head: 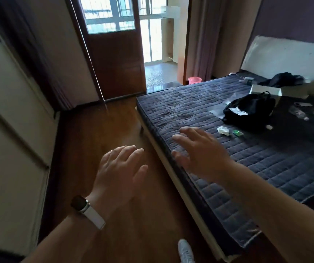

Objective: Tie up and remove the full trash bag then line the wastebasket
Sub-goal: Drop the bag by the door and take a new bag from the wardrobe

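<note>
Left hand [120, 171]: open, fingers straight and spread, palm down, holding nothing. It hovers over the wooden floor [95, 139], with a watch [80, 203] on its wrist.
Right hand [199, 150]: open, fingers spread, palm down, holding nothing. It hovers over the near edge of the bed [190, 111].
Wastebasket [195, 80]: a small pink basket on the floor, far ahead of both hands, past the far corner of the bed and beside the doorway.
Deciding relation: the basket lies straight ahead of the right hand and ahead-right of the left hand. The right hand is the nearer of the 2, yet both are well out of reach, so walking along the floor strip beside the bed likely comes first.
Axis: the basket stands upright with its mouth up.
Basket contents: too distant to tell whether a full trash bag sits inside.
Black bag [249, 109]: on the bed, ahead-right of the right hand, with something white showing at its opening. Its top handle suggests a carry bag rather than trash.
White box [266, 91]: just beyond the black bag; its contents are not visible.
Loose litter: crumpled paper [223, 130] and a green wrapper [236, 132] lie just right of the right hand.
Progress: judged at the outset, with nothing yet tied.
</note>
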`<state>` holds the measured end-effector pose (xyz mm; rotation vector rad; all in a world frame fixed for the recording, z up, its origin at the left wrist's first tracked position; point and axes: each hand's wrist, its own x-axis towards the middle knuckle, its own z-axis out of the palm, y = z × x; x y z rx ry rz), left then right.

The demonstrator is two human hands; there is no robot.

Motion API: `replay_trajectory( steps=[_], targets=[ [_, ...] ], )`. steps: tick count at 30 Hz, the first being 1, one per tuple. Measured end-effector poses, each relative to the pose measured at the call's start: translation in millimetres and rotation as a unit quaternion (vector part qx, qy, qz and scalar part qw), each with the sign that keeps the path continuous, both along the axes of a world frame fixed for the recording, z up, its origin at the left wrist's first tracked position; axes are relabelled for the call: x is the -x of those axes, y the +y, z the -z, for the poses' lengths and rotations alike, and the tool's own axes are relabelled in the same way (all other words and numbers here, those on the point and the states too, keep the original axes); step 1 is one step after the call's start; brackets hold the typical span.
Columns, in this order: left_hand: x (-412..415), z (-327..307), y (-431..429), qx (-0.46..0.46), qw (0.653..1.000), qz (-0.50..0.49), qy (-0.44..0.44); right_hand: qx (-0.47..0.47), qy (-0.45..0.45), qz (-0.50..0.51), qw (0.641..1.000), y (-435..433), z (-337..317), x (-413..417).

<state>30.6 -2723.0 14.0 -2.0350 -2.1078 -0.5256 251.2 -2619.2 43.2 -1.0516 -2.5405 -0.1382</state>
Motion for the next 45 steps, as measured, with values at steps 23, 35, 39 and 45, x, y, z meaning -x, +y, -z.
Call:
replay_trajectory(
  steps=[23,35,39,45],
  targets=[
    [82,-28,245,-0.017,0.992,-0.118,0.029,-0.004,0.003,-0.145,0.989,282,-2,110],
    [299,6,338,-0.011,0.99,-0.141,-0.022,-0.003,-0.036,-0.149,0.988,375,8,334],
    [393,-3,360,0.003,0.99,-0.142,-0.015,0.01,-0.033,-0.153,0.988,397,0,428],
    [506,-17,383,-0.002,0.985,-0.171,-0.009,0.008,-0.026,-0.181,0.983,426,-8,548]
  ],
)
